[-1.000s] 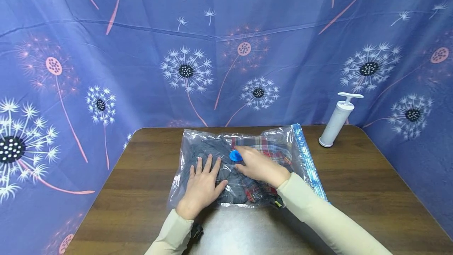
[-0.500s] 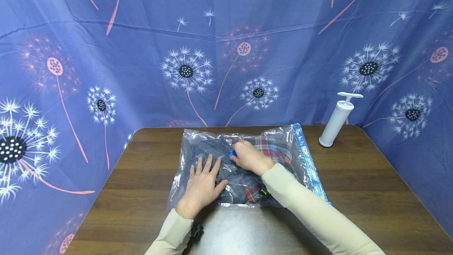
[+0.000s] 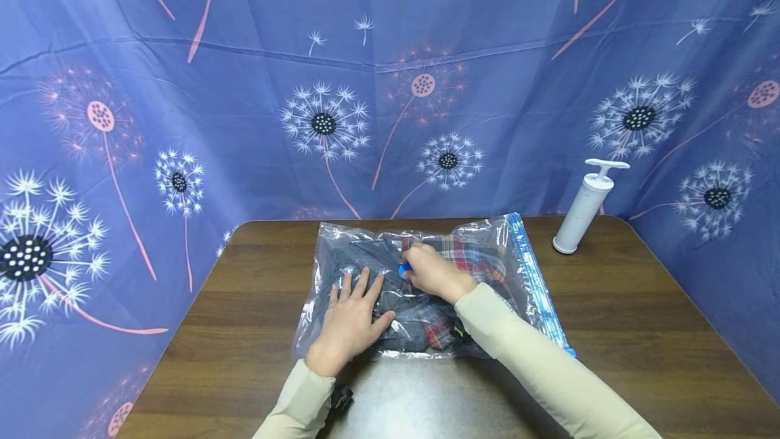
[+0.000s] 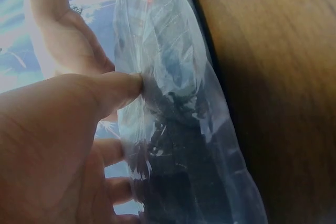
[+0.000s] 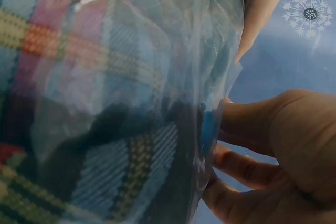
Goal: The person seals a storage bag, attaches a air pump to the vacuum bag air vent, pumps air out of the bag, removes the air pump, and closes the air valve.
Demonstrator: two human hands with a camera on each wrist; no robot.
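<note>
A clear plastic storage bag (image 3: 326, 232) lies flat on the table, holding dark grey clothing (image 3: 359, 256) and a plaid garment (image 3: 466, 253). On its upper face sits a round blue valve cap (image 3: 403, 271). The left hand (image 3: 350, 322) presses on the bag's left part with fingers spread and straight. At the cap, the right hand (image 3: 434, 271) curls its thumb and fingers round the edge and covers much of it. Seen from the right wrist, the blue cap (image 5: 208, 129) shows between those fingers and the plastic.
A white hand pump (image 3: 581, 212) with a T-handle stands at the table's back right. The bag's blue zip edge (image 3: 539, 290) runs along its right side. Bare wooden tabletop (image 3: 244, 303) surrounds the bag, and a blue dandelion-print cloth (image 3: 256, 120) hangs behind.
The right hand has shifted from reaching over the blue cap to gripping it, its forearm swinging slightly left. The left hand stays pressed on the bag.
</note>
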